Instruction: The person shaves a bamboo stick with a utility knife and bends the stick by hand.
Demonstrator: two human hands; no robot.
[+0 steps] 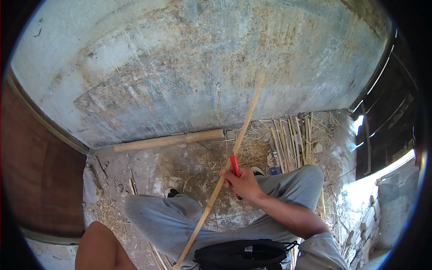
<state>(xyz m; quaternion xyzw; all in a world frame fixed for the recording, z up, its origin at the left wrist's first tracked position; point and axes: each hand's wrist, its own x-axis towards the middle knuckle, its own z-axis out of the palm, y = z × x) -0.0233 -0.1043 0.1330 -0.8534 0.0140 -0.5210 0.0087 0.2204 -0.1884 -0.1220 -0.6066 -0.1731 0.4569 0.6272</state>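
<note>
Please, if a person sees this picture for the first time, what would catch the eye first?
Most likely the red tool in the right hand, near the picture's middle, and the long pale strip slanting across the view beside it. Next, perhaps, the stained wall filling the upper part, with a thick pole lying along its foot.
</note>
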